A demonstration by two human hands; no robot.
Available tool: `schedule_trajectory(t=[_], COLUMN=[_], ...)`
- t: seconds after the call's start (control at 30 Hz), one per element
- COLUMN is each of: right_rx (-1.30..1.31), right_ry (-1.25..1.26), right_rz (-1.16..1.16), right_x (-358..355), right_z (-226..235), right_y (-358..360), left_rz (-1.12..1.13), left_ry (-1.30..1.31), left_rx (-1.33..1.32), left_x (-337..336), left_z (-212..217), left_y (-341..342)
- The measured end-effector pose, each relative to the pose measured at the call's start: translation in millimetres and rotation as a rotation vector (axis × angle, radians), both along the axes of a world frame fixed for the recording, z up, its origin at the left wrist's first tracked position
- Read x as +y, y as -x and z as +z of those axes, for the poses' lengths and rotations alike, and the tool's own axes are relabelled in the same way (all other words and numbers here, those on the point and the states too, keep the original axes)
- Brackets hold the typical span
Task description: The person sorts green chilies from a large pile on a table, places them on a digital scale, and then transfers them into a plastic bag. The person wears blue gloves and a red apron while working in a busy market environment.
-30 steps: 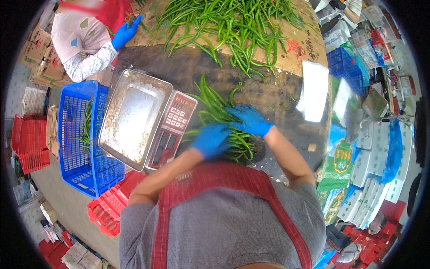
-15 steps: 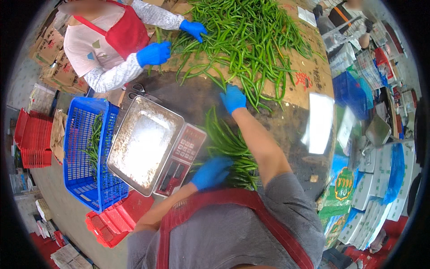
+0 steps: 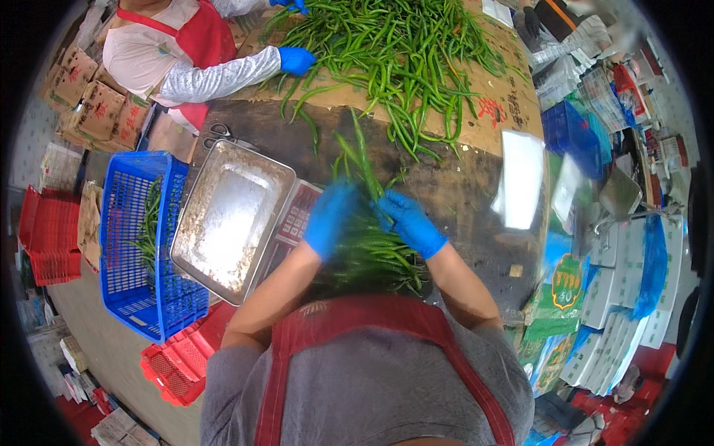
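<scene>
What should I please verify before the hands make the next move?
1. Right hand at the peppers: ok, its fingers touch them.
2. Grip of left hand: cannot tell, it is blurred.
3. Scale panel fully visible: not ok, the left arm covers part.
4. Scissors away from both hands: ok, by the far corner of the scale.
5. Co-worker's nearer hand apart from these hands: ok, by the heap.

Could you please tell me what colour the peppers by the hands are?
Green; the peppers show best in the head view.
</scene>
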State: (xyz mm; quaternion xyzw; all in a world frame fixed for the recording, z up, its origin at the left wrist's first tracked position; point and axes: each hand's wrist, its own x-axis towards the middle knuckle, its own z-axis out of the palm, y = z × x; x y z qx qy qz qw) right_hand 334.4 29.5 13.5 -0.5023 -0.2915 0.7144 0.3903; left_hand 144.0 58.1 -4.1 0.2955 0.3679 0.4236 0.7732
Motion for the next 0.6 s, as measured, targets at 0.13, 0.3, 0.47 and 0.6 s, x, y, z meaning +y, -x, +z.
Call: schedule_trajectory(t=[0.13,0.3,0.47,0.6], right_rx=[0.319,0.781,0.609,0.453], right_ry=[0.206,0.121,0.010,0.065], right_rz=[-0.095,0.241,0.150,0.007], right_x=[-39.8,-63.1,-76.2,-71.7], right_z=[28.6,7.2,19.0,18.1], right_y=[16.3,13.5,6.1,14.0], left_rz=[-0.009,0.166,0.372,0.418], left_ry=[-0.017,-0.005,-0.101,-0.072], left_rx=[-0.174,-0.250,-0.309,-0.373], left_x=[-7.2,-20.1,-18.1,-30.2], left_z=[29.0,41.2,38.2,40.0], left_y=[-0.7,24.2,75.2,94.1])
